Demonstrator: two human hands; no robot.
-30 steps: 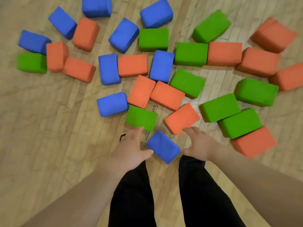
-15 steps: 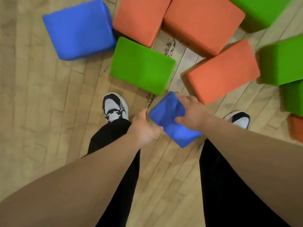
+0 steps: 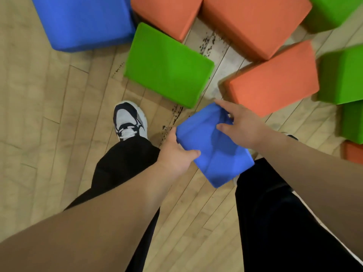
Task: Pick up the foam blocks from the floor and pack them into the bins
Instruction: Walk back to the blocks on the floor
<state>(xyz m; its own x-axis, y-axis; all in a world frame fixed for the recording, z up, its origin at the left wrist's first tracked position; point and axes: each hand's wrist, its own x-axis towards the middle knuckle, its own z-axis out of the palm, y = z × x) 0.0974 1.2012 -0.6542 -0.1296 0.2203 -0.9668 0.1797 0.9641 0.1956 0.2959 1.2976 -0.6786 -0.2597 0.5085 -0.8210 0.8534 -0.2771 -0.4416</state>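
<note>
A small blue foam block (image 3: 208, 146) is held between both hands just above the wooden floor, between my legs. My left hand (image 3: 176, 154) grips its near-left edge, thumb on top. My right hand (image 3: 241, 126) grips its far-right side, fingers spread over the top. Just beyond it lie a green block (image 3: 167, 65) and an orange block (image 3: 275, 79). A large blue block (image 3: 84, 22) sits at the top left. No bin is in view.
More orange blocks (image 3: 253, 22) and green blocks (image 3: 343, 75) crowd the top and right edge. My left shoe (image 3: 129, 120) stands on the wood floor (image 3: 49, 114) left of the held block. Black trouser legs fill the lower middle.
The camera dropped closer to the floor. Both hands went from hovering beside the small blue block to gripping it. It now sits slightly lifted and tilted.
</note>
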